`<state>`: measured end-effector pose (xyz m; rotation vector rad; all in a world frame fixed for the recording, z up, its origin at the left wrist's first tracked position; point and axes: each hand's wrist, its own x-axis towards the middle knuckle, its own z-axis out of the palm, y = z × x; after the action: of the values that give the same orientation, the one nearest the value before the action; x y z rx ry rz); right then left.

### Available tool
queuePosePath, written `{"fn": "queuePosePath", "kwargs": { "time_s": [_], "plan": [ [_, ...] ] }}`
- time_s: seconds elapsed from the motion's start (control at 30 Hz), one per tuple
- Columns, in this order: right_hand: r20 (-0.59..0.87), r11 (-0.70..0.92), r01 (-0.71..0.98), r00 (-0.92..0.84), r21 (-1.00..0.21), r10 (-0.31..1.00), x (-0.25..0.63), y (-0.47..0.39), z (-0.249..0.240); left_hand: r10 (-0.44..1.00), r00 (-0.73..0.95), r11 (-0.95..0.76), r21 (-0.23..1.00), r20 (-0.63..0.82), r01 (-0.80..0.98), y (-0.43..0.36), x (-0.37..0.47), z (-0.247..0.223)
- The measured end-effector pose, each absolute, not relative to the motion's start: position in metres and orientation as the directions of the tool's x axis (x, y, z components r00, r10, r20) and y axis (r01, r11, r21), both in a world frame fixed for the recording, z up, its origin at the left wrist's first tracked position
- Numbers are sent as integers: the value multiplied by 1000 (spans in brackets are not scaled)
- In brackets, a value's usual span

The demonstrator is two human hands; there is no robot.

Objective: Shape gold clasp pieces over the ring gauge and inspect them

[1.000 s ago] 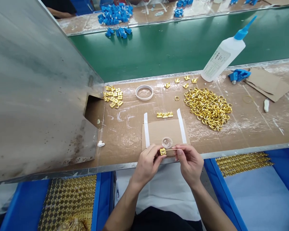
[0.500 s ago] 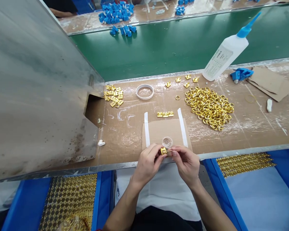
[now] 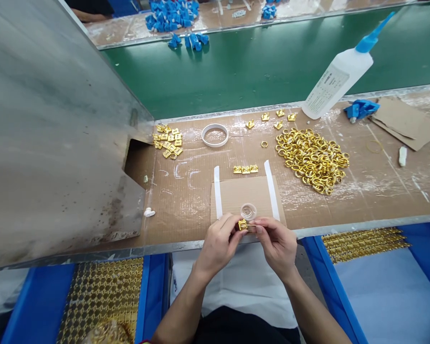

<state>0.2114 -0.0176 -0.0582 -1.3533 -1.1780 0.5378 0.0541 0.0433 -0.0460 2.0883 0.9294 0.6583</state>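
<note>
Between the thumb and fingers of my left hand [image 3: 218, 243] is a small square gold piece [image 3: 242, 224]. My right hand [image 3: 278, 242] pinches a thin stick [image 3: 251, 225], whose tip reaches the gold piece from the right. Whether the tip presses on it is too small to tell. Just beyond my fingertips a small clear round dish [image 3: 248, 211] stands on a cardboard pad [image 3: 241, 193] with white tape strips along its sides. Past the pad's far edge, three similar gold pieces [image 3: 245, 169] lie in a row.
A heap of gold rings [image 3: 311, 160] lies to the right, gold pieces [image 3: 168, 141] to the left. A white tape roll [image 3: 215, 135] and a blue-tipped bottle [image 3: 338, 83] stand farther back. A metal housing [image 3: 57, 143] walls off the left; blue trays [image 3: 329, 282] flank me below.
The gold piece appears slightly turned in my left fingers, with the stick still against it. Blue pieces on the green surface at the back have shifted to the right.
</note>
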Motion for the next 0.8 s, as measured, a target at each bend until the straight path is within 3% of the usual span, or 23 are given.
{"fn": "queuePosePath", "kwargs": {
  "time_s": [0.8],
  "plan": [
    [366, 284, 283, 299, -916, 881, 216, -23, -61, 754, 630, -519, 756, 184, 400, 44, 53, -49]
  ]
}}
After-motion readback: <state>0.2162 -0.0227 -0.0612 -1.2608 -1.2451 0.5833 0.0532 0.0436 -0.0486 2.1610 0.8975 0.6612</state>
